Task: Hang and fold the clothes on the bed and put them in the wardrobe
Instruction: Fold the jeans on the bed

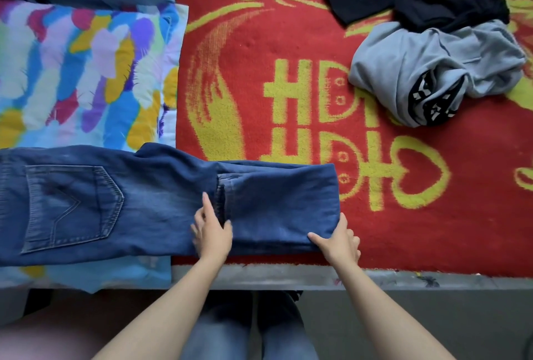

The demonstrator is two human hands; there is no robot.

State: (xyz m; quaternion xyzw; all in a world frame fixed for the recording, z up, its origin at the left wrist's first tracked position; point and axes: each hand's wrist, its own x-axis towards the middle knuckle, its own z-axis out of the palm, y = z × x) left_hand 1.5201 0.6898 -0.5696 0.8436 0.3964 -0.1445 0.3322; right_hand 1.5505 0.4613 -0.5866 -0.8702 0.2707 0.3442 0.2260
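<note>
Two arms reach forward — left hand [212, 234] fingers pinching the jeans [144, 201] at the hem, right hand [339, 241] fingers clasping their fold.

Soft even daylight, faint shadows; wide-angle bowing at edges; bottom foreground blurred.
</note>
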